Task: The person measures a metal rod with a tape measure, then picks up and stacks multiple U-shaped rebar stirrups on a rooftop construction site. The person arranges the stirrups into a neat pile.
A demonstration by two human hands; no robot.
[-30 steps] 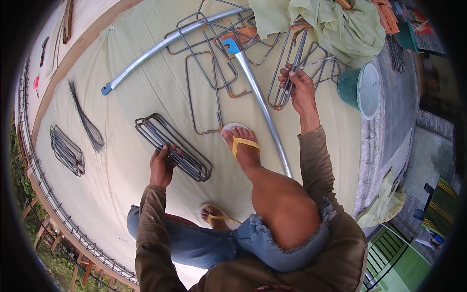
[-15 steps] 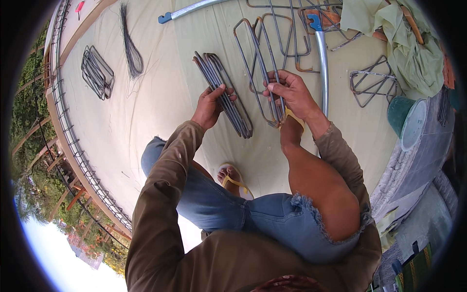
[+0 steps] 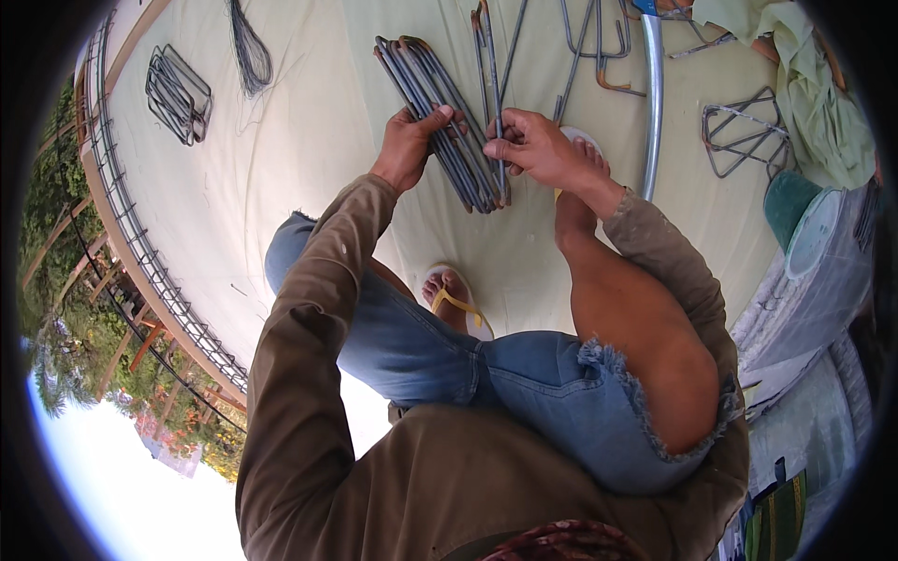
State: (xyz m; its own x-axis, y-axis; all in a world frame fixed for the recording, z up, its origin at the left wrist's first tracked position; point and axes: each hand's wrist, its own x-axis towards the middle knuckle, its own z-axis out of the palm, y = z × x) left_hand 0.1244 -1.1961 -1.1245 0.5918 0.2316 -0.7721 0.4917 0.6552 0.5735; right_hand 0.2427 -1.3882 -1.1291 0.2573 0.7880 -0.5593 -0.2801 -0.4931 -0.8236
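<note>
My left grip closes around one bundle of dark-grey, rectangular bent-steel loops (image 3: 470, 178), centre far; my right grip (image 3: 524, 150) pinches slim, rust-ended steel bars (image 3: 492, 70) beside it, overlapping too much to count. Slack fingers could let the bundle fan apart. Right: one silver metal pipe (image 3: 652, 103), one green bucket (image 3: 795, 201).

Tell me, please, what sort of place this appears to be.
It looks like a building site, judging by the bundle of dark, bent steel loops, the hank of thin, dark wire and the long, dark steel-bar lattice running along the left side.
</note>
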